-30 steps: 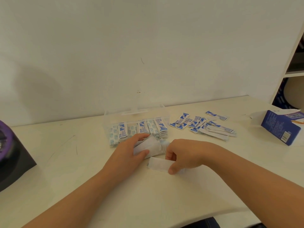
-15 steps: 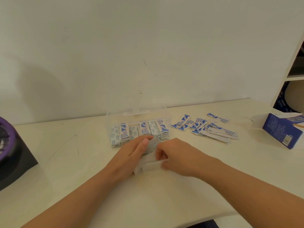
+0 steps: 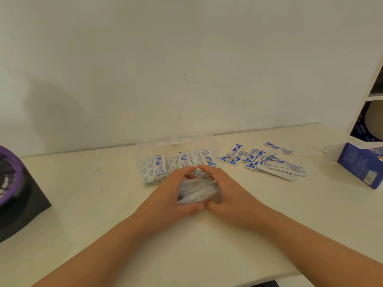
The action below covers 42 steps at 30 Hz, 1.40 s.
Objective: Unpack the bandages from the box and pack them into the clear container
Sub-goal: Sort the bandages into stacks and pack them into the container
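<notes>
A small pile of white bandages [image 3: 196, 191] lies on the table just in front of the clear container [image 3: 176, 141]. My left hand [image 3: 167, 195] and my right hand [image 3: 226, 191] cup the pile from both sides, fingertips nearly meeting above it, thumbs nearly meeting below. The container holds several blue-and-white bandage packs [image 3: 180, 164] standing in a row. More loose bandages [image 3: 267, 160] lie scattered to the right of it. The blue bandage box [image 3: 362, 162] lies open at the far right.
A black and purple object [image 3: 14, 189] stands at the table's left edge. A white shelf unit [image 3: 371, 90] rises at the far right behind the box. The table's front edge runs just below my forearms.
Both hands have drawn the loose white bandages together into one pile and closed in around it, nearer the container. My right hand has let go of the single strip it was pinching.
</notes>
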{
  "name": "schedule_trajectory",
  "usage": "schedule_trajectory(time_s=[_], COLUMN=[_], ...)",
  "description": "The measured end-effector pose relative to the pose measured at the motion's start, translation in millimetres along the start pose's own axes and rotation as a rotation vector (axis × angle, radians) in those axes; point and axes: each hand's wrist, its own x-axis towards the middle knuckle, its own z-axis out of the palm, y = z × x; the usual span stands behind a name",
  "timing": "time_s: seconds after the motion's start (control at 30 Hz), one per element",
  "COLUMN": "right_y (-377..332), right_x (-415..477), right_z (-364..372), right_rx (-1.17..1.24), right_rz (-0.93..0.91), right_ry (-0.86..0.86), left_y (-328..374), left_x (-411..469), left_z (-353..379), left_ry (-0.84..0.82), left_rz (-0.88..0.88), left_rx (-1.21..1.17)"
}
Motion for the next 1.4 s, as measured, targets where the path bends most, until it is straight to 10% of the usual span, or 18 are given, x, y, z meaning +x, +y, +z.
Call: schedule_trajectory(time_s=[0.27,0.5,0.83,1.13,1.4], right_y=[-2,-9,0,-7,-10], right_x=[8,10,9,6,-4], right_z=[1,-3,-5,-2,5], right_rx=[-0.128,0.256,-0.192,-0.032,-0.088], right_rz=[0.026,0.058,-0.056,-0.097,-0.086], right_ry=[-0.069,-0.033,-0.098,0.029,0.018], left_y=[-6,-8,-8,-3,4], left_x=[-3,0,2,5,-2], left_z=[3,4,11,7,9], left_ry=[-0.098,0.042,0.023,0.169,-0.101], left_rz=[0.033,-0.007,0.014,0.068,0.057], left_rx=[0.410,0.165,0.104,0.183,0.350])
